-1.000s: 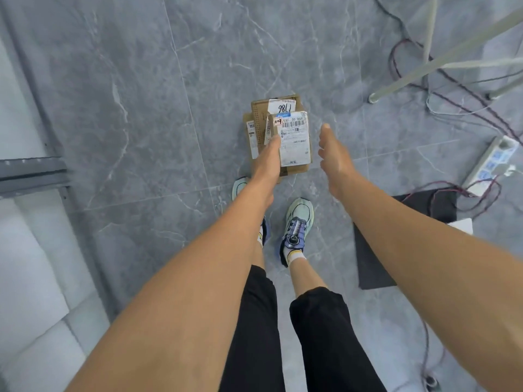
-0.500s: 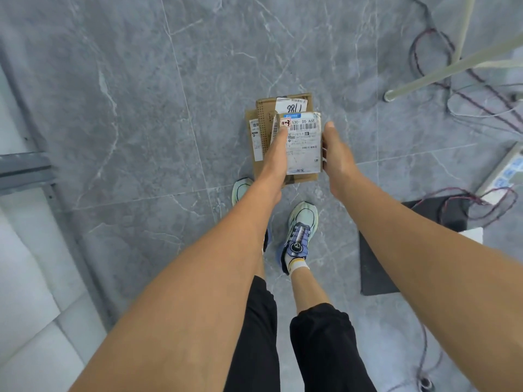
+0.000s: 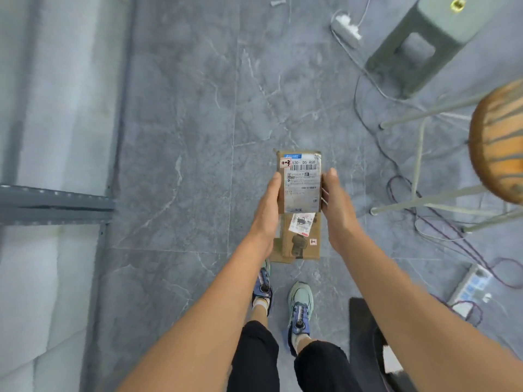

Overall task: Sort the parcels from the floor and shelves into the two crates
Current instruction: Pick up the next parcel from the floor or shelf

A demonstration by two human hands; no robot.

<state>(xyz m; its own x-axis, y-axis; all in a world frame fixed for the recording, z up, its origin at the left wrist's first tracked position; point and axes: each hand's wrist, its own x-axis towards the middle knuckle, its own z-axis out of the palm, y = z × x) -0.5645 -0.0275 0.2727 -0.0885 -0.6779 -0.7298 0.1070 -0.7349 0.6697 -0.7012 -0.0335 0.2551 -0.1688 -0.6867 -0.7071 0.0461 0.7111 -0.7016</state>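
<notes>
Grey marbled floor (image 3: 184,108) tiles fill nearly the whole frame. Down the left side runs a pale panel, and a grey metal shelf beam (image 3: 56,205) crosses it at mid-height. Two bare forearms reach up from the bottom edge toward the centre.

In the upper right stands a grey plastic stool (image 3: 418,46). Below it, at the right edge, is a round orange stool seat (image 3: 501,142) on thin white legs (image 3: 424,199). A black mat (image 3: 365,335) lies in the lower right, partly hidden by the right forearm. Dark cables (image 3: 402,188) trail over the floor on the right side.

At the centre of the frame the left hand (image 3: 267,210) and the right hand (image 3: 335,205) grip a small cardboard parcel (image 3: 300,182) between them. Its white shipping label faces up. The left fingers wrap its left edge and the right fingers curl under its right edge.

Just below it in the frame, between the two wrists, is a second brown parcel (image 3: 301,244). It looks to lie flat on the floor, with its top edge hidden by the held one.

Two pale green and blue shoes (image 3: 300,309) stand at lower centre. One white power strip (image 3: 346,31) lies near the top right, and another power strip (image 3: 469,287) lies at the lower right.
</notes>
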